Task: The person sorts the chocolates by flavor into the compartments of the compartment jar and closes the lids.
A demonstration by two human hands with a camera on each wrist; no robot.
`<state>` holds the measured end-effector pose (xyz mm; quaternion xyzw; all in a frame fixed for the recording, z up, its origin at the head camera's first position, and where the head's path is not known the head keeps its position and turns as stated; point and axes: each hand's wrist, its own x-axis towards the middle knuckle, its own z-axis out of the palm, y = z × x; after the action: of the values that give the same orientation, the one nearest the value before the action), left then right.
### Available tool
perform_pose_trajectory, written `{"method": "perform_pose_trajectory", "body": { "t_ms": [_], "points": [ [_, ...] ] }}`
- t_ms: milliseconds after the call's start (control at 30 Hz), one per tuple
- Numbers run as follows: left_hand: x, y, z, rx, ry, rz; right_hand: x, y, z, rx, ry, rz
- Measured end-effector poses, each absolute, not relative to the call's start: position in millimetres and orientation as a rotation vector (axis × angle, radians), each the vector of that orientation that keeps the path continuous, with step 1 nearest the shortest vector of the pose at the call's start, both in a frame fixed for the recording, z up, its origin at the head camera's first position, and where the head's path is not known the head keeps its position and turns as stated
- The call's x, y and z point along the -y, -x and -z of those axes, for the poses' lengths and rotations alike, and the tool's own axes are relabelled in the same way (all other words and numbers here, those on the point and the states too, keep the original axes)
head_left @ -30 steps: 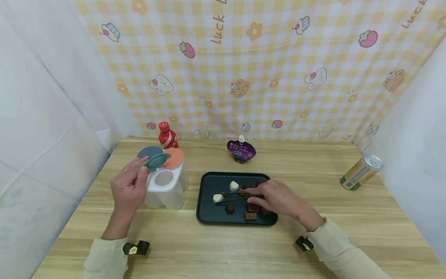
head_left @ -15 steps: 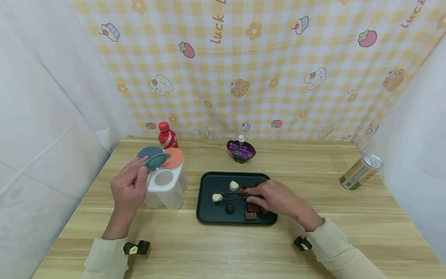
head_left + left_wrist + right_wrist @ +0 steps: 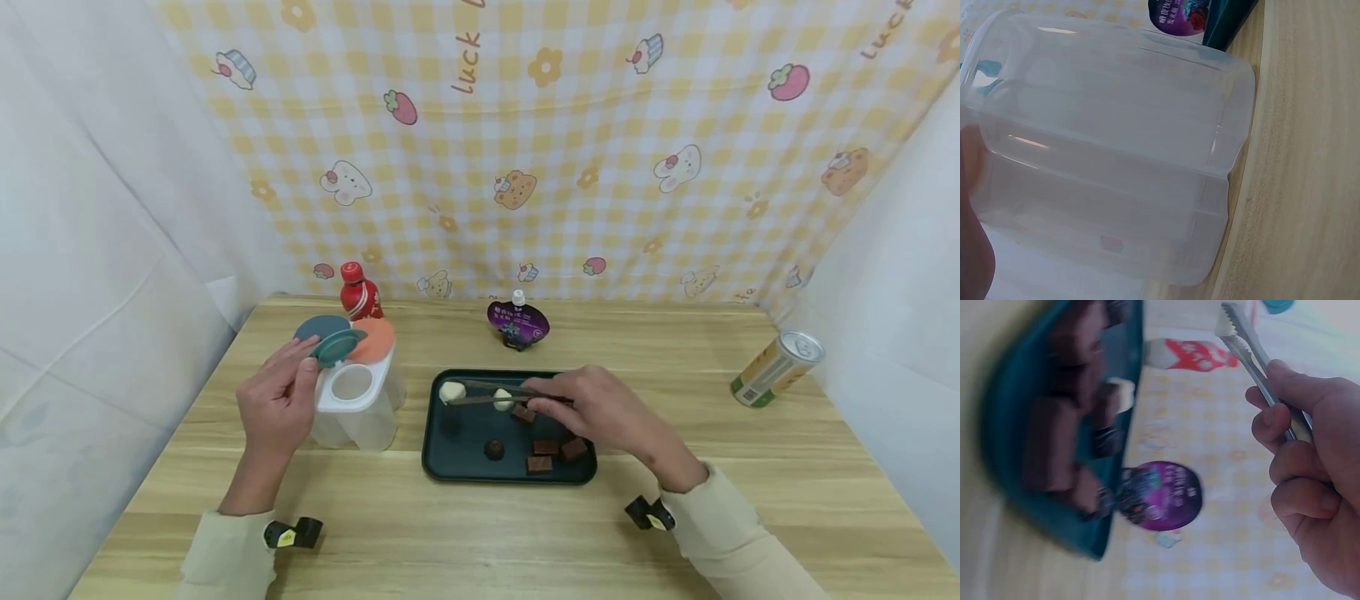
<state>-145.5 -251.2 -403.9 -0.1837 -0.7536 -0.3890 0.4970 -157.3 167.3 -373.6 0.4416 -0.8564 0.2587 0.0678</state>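
My right hand (image 3: 603,408) grips metal tongs (image 3: 1254,356), their tips pinching a white chocolate piece (image 3: 452,392) above the left part of a dark tray (image 3: 450,462). Another white piece (image 3: 503,400) shows behind the tongs. Brown chocolate blocks (image 3: 540,464) and a round dark chocolate (image 3: 493,450) lie on the tray. At the left, my left hand (image 3: 279,400) pinches the raised green lid (image 3: 339,347) of a clear multi-compartment container (image 3: 1104,144). Below that lid, one round opening (image 3: 352,382) is uncovered. In the left wrist view the container's side hides most of the hand.
Blue (image 3: 321,327) and orange (image 3: 373,340) lids cover other compartments. Behind the container stands a red bottle (image 3: 362,293). A purple pouch (image 3: 518,323) stands beyond the tray, and a tilted-looking can (image 3: 777,370) is at the right. A patterned cloth (image 3: 465,167) hangs behind the table.
My right hand has raised the tongs with the white chocolate piece off the tray, moving it up and slightly left. My left hand and the green lid have stayed put.
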Motion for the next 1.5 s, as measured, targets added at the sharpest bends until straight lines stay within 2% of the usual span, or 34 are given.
{"method": "perform_pose_trajectory", "body": {
  "t_ms": [367,800,1500],
  "points": [
    [251,147,404,1.823,0.442,0.948,-129,149,357,2.291,-1.310,-0.893],
    [251,147,403,1.814,0.443,0.938,-76,144,355,2.306,-1.300,-0.873],
    [249,145,403,1.808,0.438,0.938,-65,143,359,2.437,-1.273,-0.939]
  ]
}}
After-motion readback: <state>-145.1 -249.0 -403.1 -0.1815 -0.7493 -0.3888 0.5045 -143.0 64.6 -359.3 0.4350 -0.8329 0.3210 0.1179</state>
